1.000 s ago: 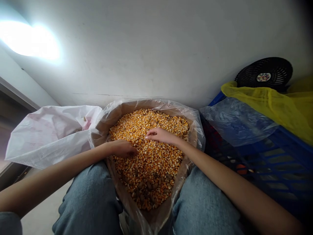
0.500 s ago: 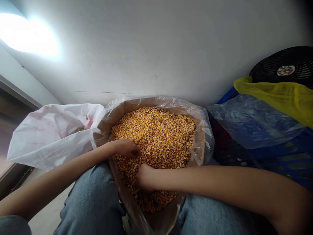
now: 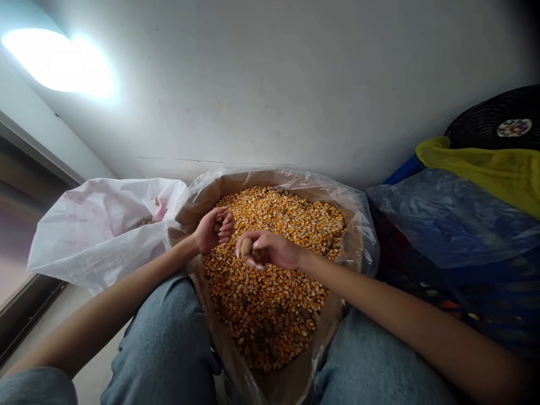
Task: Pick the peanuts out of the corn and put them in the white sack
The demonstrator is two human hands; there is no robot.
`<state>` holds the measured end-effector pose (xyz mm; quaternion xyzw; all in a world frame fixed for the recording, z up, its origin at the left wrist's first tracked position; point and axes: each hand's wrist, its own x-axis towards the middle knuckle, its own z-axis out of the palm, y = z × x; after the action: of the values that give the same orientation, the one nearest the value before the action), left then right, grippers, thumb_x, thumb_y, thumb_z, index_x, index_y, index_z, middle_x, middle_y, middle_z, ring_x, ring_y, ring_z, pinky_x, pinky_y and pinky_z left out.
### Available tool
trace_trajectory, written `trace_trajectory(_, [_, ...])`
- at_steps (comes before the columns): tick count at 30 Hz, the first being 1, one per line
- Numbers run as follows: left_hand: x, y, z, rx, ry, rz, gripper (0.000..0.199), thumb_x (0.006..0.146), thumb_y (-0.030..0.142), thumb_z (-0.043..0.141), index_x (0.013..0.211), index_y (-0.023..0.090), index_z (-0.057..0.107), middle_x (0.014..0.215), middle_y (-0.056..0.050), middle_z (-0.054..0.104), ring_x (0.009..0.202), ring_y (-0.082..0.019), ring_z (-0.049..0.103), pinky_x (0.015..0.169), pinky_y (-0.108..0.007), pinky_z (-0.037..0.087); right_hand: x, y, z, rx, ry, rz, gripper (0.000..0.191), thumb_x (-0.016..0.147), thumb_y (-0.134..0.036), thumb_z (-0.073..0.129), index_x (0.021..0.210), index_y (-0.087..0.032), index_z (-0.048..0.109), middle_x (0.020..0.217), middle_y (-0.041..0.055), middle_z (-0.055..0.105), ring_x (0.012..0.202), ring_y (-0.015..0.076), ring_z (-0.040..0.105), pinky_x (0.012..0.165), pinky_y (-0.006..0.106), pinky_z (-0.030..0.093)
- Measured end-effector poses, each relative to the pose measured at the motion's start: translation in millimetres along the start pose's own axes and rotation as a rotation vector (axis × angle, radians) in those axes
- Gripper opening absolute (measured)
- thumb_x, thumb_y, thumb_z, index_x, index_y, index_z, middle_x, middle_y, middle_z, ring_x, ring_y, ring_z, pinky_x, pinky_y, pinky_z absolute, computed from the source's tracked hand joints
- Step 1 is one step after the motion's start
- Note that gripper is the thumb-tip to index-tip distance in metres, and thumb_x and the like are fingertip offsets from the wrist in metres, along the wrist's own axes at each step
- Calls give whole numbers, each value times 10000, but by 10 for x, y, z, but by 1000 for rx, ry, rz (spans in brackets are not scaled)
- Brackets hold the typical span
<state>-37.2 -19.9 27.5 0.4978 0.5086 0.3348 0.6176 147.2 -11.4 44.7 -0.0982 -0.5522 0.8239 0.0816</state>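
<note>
A plastic-lined sack (image 3: 365, 236) full of yellow corn kernels (image 3: 278, 225) stands between my knees. Above the left part of the corn, my left hand (image 3: 214, 229) is turned up with its fingers curled round small brown nuts (image 3: 219, 221). Just right of it, my right hand (image 3: 268, 249) grips brown nuts too, one larger nut (image 3: 246, 246) showing at the fingertips. The hands are close but apart. More brown lumps lie among the kernels near the sack's front.
A white plastic bag (image 3: 97, 225) with some brown pieces lies open at the left. On the right, a blue crate (image 3: 498, 292) carries clear plastic, yellow mesh (image 3: 485, 169) and a black fan-like round object (image 3: 512, 121). A pale wall rises behind.
Both hands have come up out of the corn and moved away from me. Their fingers have turned into view with nuts in them. The camera view has shifted slightly.
</note>
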Motion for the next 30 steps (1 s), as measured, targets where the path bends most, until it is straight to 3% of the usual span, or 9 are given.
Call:
trace_trajectory(3, [34,-47,-21,24,50,6,335,793,458,223,666,185,372,501,53,228,406,-70,255,388,-189,266,-61,-63,-43,178,107,-81,244,626,-233,390,829,-156,502,606,-11,467,459,78,398,370,184,249])
trace_trajectory(5, [34,-69,-34,211,69,18,324,791,446,278,755,170,442,511,47,315,427,-70,321,410,-191,291,-77,-53,-71,232,155,-74,189,669,-245,402,820,-170,486,632,-14,468,454,72,397,358,177,234])
trace_trajectory(7, [5,-77,-70,556,91,71,332,789,431,317,838,158,500,575,17,451,495,-83,418,471,-203,338,-78,-12,-98,241,206,-41,148,721,-302,423,732,-164,473,614,-24,447,431,55,378,343,166,205])
trace_trajectory(9, [-54,-83,-134,974,125,112,337,798,413,322,878,170,541,688,-18,560,606,-117,505,561,-226,376,-74,40,-119,193,255,9,244,736,-366,458,622,-152,434,567,-35,421,403,40,353,328,161,173])
trace_trajectory(12, [-178,-116,-260,1481,117,51,307,813,351,317,845,185,574,745,-58,619,663,-171,564,586,-264,392,-74,94,-133,48,313,91,324,707,-406,520,551,-146,402,519,-43,415,377,31,333,319,163,165])
trace_trajectory(14, [-263,-154,-335,1662,39,-1,250,803,271,349,797,172,579,720,-79,629,639,-189,580,555,-270,396,-85,102,-140,-68,337,148,323,694,-422,533,567,-143,433,512,-42,431,376,30,337,324,163,184])
trace_trajectory(20, [-395,-233,-363,1792,-132,4,195,756,98,408,662,130,576,677,-112,628,642,-190,594,557,-263,407,-120,108,-76,-633,223,229,266,692,-414,533,738,-155,566,592,-18,525,489,70,452,439,183,314])
trace_trajectory(25, [-383,-268,-281,1798,-220,67,209,758,74,390,655,114,568,651,-128,616,614,-197,588,538,-271,404,-22,306,293,-1309,-35,203,252,701,-359,516,878,-206,608,772,31,632,711,167,568,593,250,392])
trace_trajectory(30, [-353,-347,-298,1712,-232,75,243,763,65,347,679,97,573,649,-152,608,606,-222,579,530,-298,394,144,652,580,-1644,-193,215,271,710,-320,472,896,-159,586,759,95,648,668,231,604,536,308,439])
